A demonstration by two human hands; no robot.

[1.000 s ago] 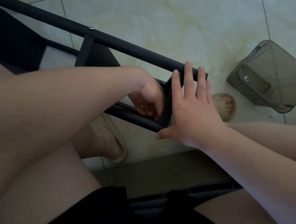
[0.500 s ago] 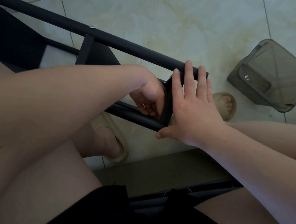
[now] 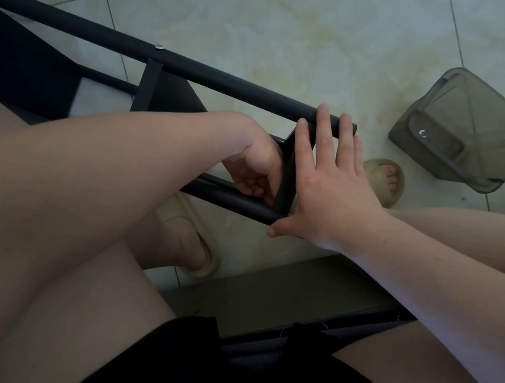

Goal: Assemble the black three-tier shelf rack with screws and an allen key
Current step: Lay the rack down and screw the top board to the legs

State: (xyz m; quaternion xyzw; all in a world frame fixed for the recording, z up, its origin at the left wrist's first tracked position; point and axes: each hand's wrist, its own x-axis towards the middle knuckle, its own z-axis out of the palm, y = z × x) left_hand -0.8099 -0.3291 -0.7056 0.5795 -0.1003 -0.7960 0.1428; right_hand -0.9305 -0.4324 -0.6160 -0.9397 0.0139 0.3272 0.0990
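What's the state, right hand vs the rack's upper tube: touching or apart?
Touching. Head view: the right hand lies open, its fingers laid straight across the upper tube near its end, no gap showing.

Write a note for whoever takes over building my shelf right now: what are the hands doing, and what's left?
Right hand: open, fingers flat, bracing the black metal rack frame at its black flat end crossbar.
Left hand: curled beside that crossbar by the lower tube; what it holds is hidden.
Done: one silver screw sits in the upper tube.
Left: probably fastening this end joint.
Grey see-through plastic box stands on the floor nearby.
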